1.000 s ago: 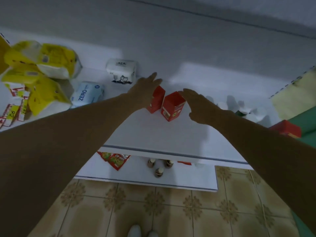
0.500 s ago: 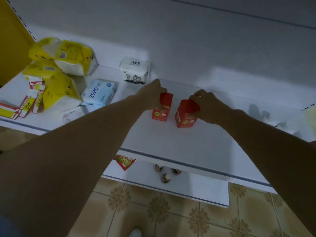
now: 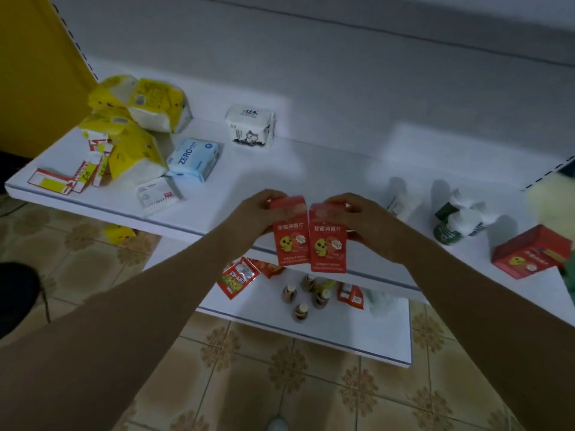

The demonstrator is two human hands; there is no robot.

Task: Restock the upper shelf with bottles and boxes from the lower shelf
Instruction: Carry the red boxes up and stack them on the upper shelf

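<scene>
1. Nearest, on the lower shelf (image 3: 389, 340), the small bottles (image 3: 301, 310) stand bunched right below the hands. A dropped box would likely topple them.
2. At the near edge of the upper shelf (image 3: 311, 169), the left hand (image 3: 255, 217) is clamped on the left red box (image 3: 287, 234) and the right hand (image 3: 370, 227) on the right red box (image 3: 327, 244), side by side. Both overhang the edge, so set down too near, they could tip off.
3. Farther left, tissue packs (image 3: 193, 158) crowd the shelf. A careless push back might nudge them.
</scene>
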